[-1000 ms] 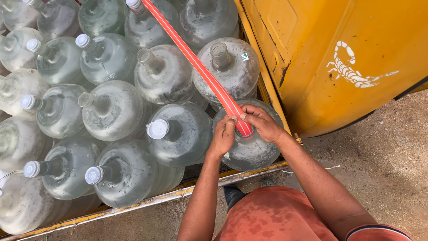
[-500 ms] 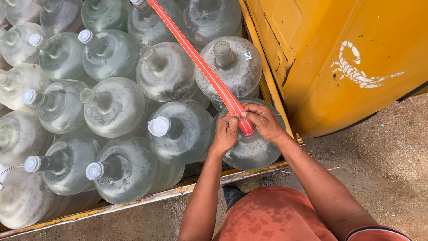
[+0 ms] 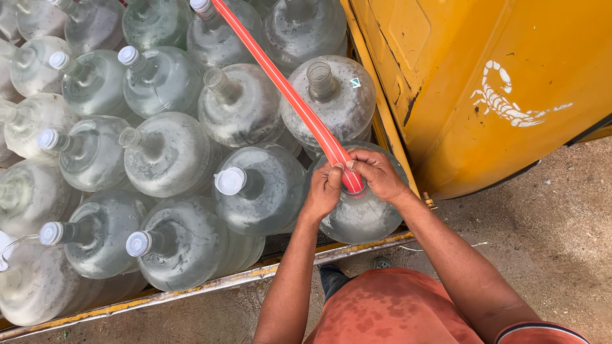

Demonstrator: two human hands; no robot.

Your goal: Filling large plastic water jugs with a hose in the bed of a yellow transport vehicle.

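Observation:
A red hose (image 3: 290, 95) runs down from the top of the view to the mouth of a large clear water jug (image 3: 360, 216) at the near right of the load. My left hand (image 3: 324, 191) and my right hand (image 3: 376, 175) both grip the hose's end where it meets the jug's neck; the neck itself is hidden under my fingers. Beside it stands a capped jug (image 3: 258, 191) with a white cap.
Many more large clear jugs (image 3: 166, 156) are packed tightly on a truck bed with a yellow-painted edge (image 3: 210, 283); some are capped, some open. A yellow vehicle body (image 3: 484, 83) rises to the right. Bare dirt ground (image 3: 554, 236) lies below.
Both hands stay on the hose end at the jug's mouth. The view has shifted slightly; nothing else has visibly moved.

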